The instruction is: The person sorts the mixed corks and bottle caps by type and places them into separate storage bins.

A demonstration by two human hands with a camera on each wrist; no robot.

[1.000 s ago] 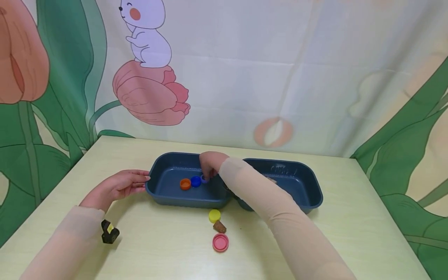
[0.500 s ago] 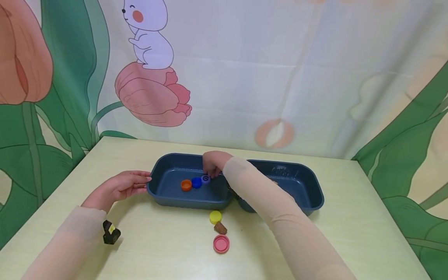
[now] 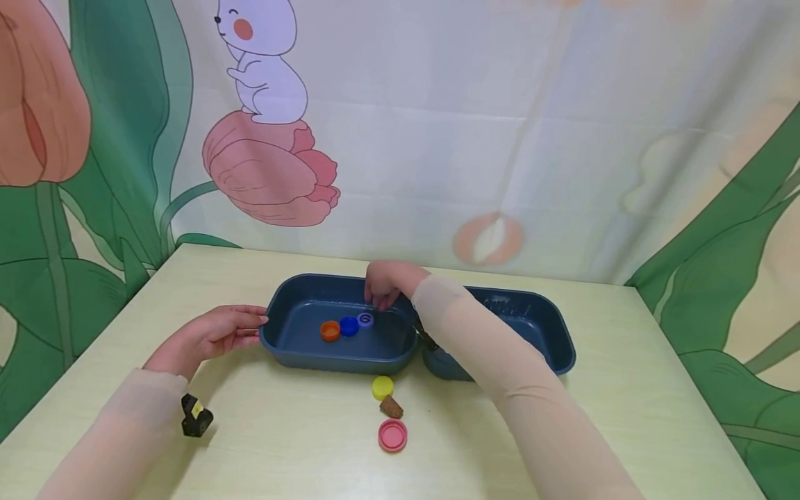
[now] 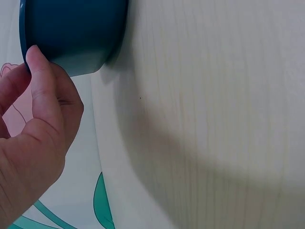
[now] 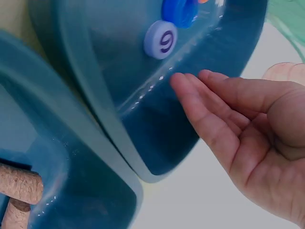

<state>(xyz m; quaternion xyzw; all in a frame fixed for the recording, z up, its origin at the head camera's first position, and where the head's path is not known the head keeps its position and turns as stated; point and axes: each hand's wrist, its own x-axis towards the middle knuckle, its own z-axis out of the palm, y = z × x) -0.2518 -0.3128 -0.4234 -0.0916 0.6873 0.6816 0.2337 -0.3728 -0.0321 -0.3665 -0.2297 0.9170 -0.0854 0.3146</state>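
My left hand (image 3: 215,330) pinches the left end of a dark blue plastic tub (image 3: 344,363), thumb and fingers at its rim in the left wrist view. Inside the tub sit an orange bottle cap (image 3: 330,331), a blue bottle cap (image 3: 348,326) and a light purple cap (image 5: 161,40) marked with a digit, in a row. Over the tub's back right part is my right hand (image 3: 386,283), apart from the purple cap. Its fingers (image 5: 209,119) are extended and hold nothing.
A second blue tub (image 3: 531,316) stands close on the right, with corks (image 5: 21,183) inside, partly hidden by my right sleeve. In front lie a yellow cap (image 3: 382,387), a brown cork piece (image 3: 391,407) and a pink cap (image 3: 392,435). A patterned curtain hangs behind the table.
My right hand has let go of the purple cap beside the blue one and lifted away, back and to the right. The left hand stays at the tub's rim.
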